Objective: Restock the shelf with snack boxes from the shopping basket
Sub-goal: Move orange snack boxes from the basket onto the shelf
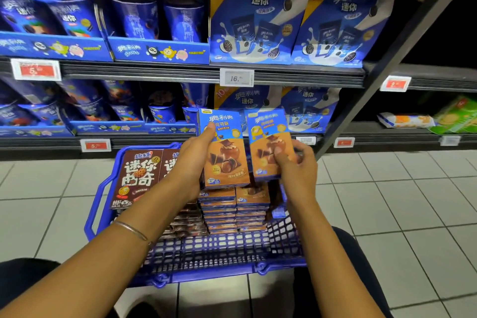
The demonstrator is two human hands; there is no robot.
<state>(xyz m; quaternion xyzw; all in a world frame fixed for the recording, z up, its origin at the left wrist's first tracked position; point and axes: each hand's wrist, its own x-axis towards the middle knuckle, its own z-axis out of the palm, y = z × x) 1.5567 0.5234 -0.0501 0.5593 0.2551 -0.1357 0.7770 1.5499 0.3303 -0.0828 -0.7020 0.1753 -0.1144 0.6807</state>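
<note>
while held upright above the blue basket (103,188), two orange snack boxes: left hand (192,160) fingers grip left box (224,152); right hand (296,165) fingers pinch right box (268,142); shelf (206,72) far.

We stand on a pale square-tiled floor (387,214) with dark grout lines, facing dark metal store shelving (180,71), a grey slanted upright post (402,51), dim light under the boards
</note>
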